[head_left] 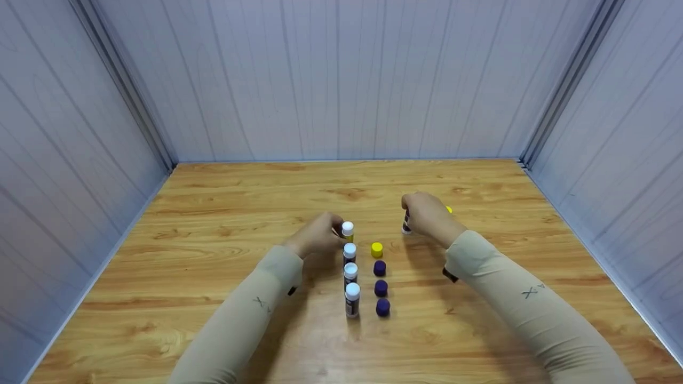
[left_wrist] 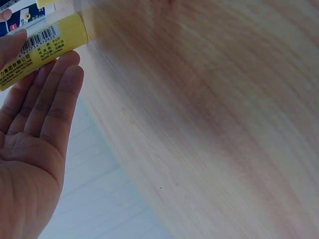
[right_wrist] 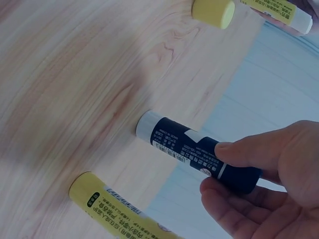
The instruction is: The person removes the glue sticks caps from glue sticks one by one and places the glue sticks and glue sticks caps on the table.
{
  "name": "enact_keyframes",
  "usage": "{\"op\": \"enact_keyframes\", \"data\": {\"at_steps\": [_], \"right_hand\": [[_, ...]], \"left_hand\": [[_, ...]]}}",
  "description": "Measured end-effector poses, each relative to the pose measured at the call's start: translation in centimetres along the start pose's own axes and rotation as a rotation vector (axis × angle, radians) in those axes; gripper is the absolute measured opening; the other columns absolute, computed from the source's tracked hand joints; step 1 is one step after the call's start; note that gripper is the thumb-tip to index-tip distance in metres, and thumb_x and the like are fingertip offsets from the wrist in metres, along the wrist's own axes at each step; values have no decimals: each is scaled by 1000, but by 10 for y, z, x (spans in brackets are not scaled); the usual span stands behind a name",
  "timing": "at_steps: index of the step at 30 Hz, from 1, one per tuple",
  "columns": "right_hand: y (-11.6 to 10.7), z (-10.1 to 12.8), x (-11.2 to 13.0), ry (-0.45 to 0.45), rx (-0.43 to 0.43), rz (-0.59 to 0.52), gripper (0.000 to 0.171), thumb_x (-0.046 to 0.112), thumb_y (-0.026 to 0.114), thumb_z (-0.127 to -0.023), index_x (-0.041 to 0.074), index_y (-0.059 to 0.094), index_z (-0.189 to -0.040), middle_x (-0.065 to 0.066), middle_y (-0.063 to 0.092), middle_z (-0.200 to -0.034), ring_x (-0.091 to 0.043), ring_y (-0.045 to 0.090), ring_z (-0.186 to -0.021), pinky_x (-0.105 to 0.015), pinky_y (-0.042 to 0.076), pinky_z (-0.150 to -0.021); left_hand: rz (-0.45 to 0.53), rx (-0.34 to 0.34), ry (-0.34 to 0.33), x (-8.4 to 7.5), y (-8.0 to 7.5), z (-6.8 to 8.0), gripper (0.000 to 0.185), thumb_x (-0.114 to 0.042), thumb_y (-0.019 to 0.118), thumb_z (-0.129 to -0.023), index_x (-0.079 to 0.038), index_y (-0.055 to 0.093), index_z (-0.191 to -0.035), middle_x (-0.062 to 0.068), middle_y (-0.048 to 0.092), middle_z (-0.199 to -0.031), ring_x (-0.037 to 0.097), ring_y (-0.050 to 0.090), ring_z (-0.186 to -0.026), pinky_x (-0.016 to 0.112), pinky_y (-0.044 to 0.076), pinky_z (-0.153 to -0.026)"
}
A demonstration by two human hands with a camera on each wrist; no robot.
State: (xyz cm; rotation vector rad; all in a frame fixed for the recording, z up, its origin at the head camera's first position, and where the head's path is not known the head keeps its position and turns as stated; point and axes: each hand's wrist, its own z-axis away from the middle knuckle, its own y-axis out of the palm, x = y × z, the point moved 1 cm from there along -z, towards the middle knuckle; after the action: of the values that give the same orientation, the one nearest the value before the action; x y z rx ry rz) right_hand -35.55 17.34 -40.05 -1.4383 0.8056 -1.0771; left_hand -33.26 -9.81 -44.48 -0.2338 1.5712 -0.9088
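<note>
My left hand [head_left: 319, 234] pinches a yellow glue stick [left_wrist: 47, 47] between thumb and fingers. It stands upright at the far end of a row of glue sticks, its white top [head_left: 348, 228] bare of a cap. My right hand [head_left: 427, 213] grips a capped dark blue glue stick [right_wrist: 184, 147] by its cap end, thumb on one side and fingers on the other. Its white base points down at the table. Beside it stands another yellow glue stick [right_wrist: 109, 204], mostly hidden behind the right hand in the head view.
Several uncapped glue sticks with white tops [head_left: 352, 292] line up toward me. Parallel on their right runs a row of loose caps, a yellow cap [head_left: 376, 249] and dark blue caps [head_left: 381, 288]. Pale panel walls [head_left: 341, 80] enclose the wooden table [head_left: 213, 213] at back and sides.
</note>
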Motion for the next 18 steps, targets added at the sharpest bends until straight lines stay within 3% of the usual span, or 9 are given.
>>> {"op": "enact_keyframes", "data": {"at_steps": [4, 8, 11, 18], "right_hand": [[-1, 0, 2, 7, 20, 5, 31, -4, 66, -99, -7, 71, -129, -25, 75, -123, -39, 72, -115, -55, 59, -105], [-1, 1, 4, 0, 11, -7, 23, -3, 67, -98, -6, 75, -119, -22, 77, -114, -34, 72, -103, -51, 61, -96], [-1, 2, 4, -13, -22, -20, 20, -2, 66, -98, -5, 76, -115, -22, 78, -111, -35, 74, -101, -51, 62, -92], [1, 4, 6, -58, -142, -92, 25, 4, 66, -102, -5, 75, -124, -24, 78, -118, -38, 76, -106, -51, 63, -92]], "left_hand": [[10, 3, 3, 0, 0, 0, 15, -4, 77, -95, -4, 79, -109, 8, 76, -103, 20, 66, -94, 38, 59, -92], [13, 3, 2, 0, 0, 0, 14, -4, 77, -95, -5, 79, -109, 7, 76, -103, 20, 67, -95, 39, 59, -92], [6, 4, 7, 0, 0, 0, 14, -5, 78, -95, -5, 79, -109, 8, 76, -103, 21, 68, -96, 40, 59, -94], [-21, 15, 2, 0, 0, -1, 13, -7, 77, -96, -7, 77, -109, 6, 75, -106, 21, 68, -99, 42, 58, -97]]}}
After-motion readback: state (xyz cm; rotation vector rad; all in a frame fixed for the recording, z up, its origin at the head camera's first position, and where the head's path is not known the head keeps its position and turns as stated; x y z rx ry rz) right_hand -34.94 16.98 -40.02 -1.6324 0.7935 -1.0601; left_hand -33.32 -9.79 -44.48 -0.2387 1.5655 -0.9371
